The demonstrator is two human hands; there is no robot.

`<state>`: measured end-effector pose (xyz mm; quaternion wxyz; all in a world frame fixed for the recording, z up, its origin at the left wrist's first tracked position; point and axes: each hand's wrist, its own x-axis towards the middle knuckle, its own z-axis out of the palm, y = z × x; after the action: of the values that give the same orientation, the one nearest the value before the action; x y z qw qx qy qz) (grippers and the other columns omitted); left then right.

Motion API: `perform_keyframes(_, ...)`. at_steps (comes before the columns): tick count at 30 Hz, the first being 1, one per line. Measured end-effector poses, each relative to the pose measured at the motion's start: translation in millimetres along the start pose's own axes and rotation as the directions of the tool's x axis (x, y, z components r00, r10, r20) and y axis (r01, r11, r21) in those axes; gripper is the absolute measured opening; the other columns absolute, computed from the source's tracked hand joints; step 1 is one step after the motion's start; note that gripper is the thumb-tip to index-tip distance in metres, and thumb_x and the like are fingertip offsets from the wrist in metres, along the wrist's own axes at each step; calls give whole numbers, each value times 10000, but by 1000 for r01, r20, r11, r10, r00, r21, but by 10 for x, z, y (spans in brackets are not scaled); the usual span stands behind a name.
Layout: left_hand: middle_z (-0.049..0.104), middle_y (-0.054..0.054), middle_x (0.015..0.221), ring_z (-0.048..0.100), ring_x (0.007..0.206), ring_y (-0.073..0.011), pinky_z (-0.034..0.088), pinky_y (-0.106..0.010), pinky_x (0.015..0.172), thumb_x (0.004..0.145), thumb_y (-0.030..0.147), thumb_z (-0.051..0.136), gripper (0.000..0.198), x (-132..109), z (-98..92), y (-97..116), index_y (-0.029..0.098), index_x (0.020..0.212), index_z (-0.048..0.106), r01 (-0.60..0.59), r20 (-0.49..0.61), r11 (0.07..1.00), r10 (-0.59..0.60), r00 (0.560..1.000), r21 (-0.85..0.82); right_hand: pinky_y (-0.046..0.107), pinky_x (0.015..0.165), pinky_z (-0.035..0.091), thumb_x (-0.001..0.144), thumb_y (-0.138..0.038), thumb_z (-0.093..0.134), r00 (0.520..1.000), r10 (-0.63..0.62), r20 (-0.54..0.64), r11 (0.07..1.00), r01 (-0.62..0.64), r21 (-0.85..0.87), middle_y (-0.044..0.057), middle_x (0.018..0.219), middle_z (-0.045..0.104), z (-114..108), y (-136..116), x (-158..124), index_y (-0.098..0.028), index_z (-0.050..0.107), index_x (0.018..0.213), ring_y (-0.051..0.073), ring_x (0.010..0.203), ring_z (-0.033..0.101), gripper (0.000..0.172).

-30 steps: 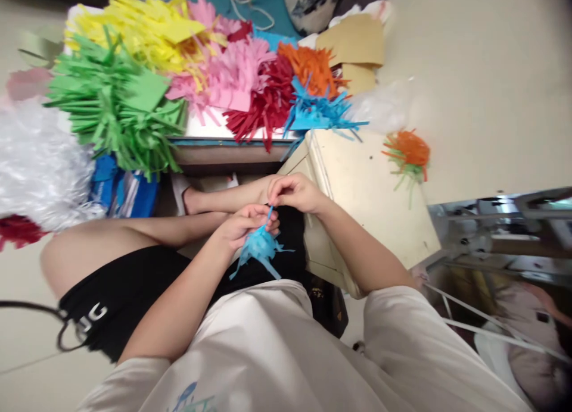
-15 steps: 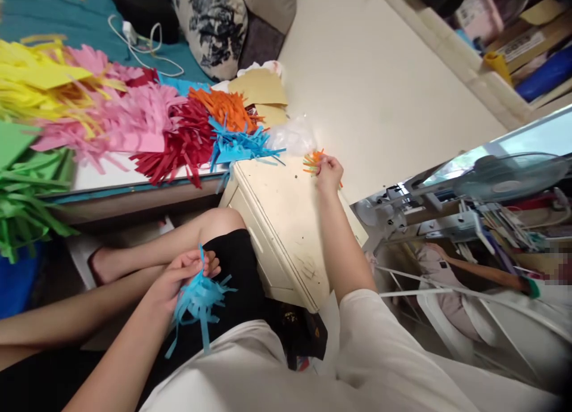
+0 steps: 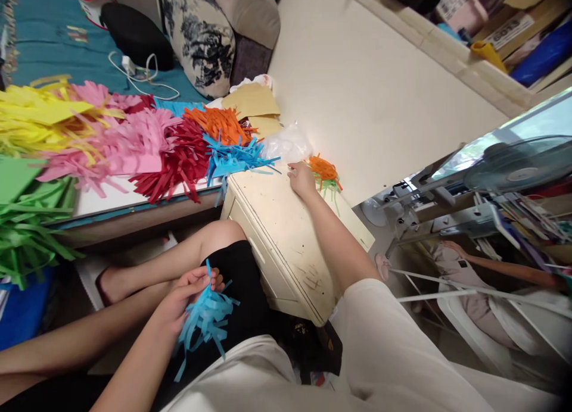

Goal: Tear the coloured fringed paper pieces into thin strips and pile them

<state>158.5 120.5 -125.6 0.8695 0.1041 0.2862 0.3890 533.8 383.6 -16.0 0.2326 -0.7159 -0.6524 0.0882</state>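
Note:
My left hand (image 3: 185, 293) is closed on a blue fringed paper bundle (image 3: 206, 320), held low over my lap, with strips hanging down. My right hand (image 3: 301, 181) reaches out onto the cream cabinet top (image 3: 286, 233). Its fingers are curled down at the surface, and what is under them is hidden. It sits between a clear plastic bag (image 3: 288, 143) and an orange and green fringed bundle (image 3: 325, 171), which lies just to its right near the cabinet's far edge.
A low table (image 3: 134, 212) at the left carries piles of fringed paper: yellow (image 3: 40, 114), pink (image 3: 129, 141), red (image 3: 179, 162), orange (image 3: 221, 123), blue (image 3: 235, 157) and green (image 3: 27, 221). A cushion (image 3: 201, 37) stands behind. A fan (image 3: 513, 168) and another seated person (image 3: 473, 281) are at the right.
My right hand left the blue bundle, reached to the orange bundle on the cabinet, then shifted left off it. The view swung right. My left hand keeps the blue bundle.

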Motion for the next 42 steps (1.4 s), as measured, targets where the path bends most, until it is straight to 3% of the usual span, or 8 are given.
perform_keyframes(6,645,-9,755,621,705,-100,659,-255,805,661,252,1115,355,-12,-26,16,112,806,823,-25,7,1000,25,1000,1,454,1170,486,988,-139,623,999,48,17,998,-48,26,202,1271,776,25,-172,59,-155,762,920,322,1228,668,155)
perform_keyframes(13,693,-30,747,661,685,-104,627,-207,716,598,278,1149,435,33,107,102,95,809,816,-46,-16,999,47,999,18,281,745,548,1057,-366,639,998,26,54,936,-43,348,120,1108,817,-13,-471,-342,-188,674,1055,162,815,691,181)
perform_keyframes(15,723,-45,769,687,696,-118,619,-204,694,618,279,1139,426,58,188,168,95,835,823,-69,-1,996,69,998,57,230,600,458,988,-497,761,993,-16,113,831,-50,553,89,1035,808,-1,-588,-598,-197,679,1038,129,730,664,315)
perform_keyframes(18,765,-63,783,722,698,-139,610,-206,662,653,294,1126,407,96,358,290,106,879,845,-105,32,988,102,994,115,192,527,371,730,-535,1020,971,-107,214,468,-140,873,49,925,776,51,-779,-1015,-198,701,939,116,738,670,509)
perform_keyframes(21,789,-65,772,751,684,-142,602,-189,636,627,326,1146,427,148,558,412,119,865,857,-128,59,975,119,991,181,185,542,411,623,-443,1115,928,-172,331,277,-277,920,25,865,754,122,-988,-1350,-188,754,929,112,738,680,537)
perform_keyframes(26,830,-56,820,778,677,-136,633,-201,671,566,334,1170,477,215,751,492,133,869,861,-217,95,962,204,974,166,199,562,457,668,-403,1118,854,-279,439,238,-381,893,14,800,736,186,-1261,-1623,-172,803,920,97,667,645,465)
perform_keyframes(35,828,-44,820,759,687,-125,591,-212,693,600,393,1144,472,191,670,377,149,865,840,-293,57,936,288,956,195,216,568,514,706,-425,1113,727,-384,569,289,-491,822,-5,738,716,379,-1355,-1768,-167,762,887,86,595,606,472)
perform_keyframes(42,810,-35,794,737,699,-123,560,-215,688,635,405,1127,453,198,655,319,147,874,842,-321,47,925,319,947,205,225,557,536,707,-441,1112,717,-387,580,320,-486,814,-5,732,717,405,-1391,-1806,-173,754,885,95,593,612,481)
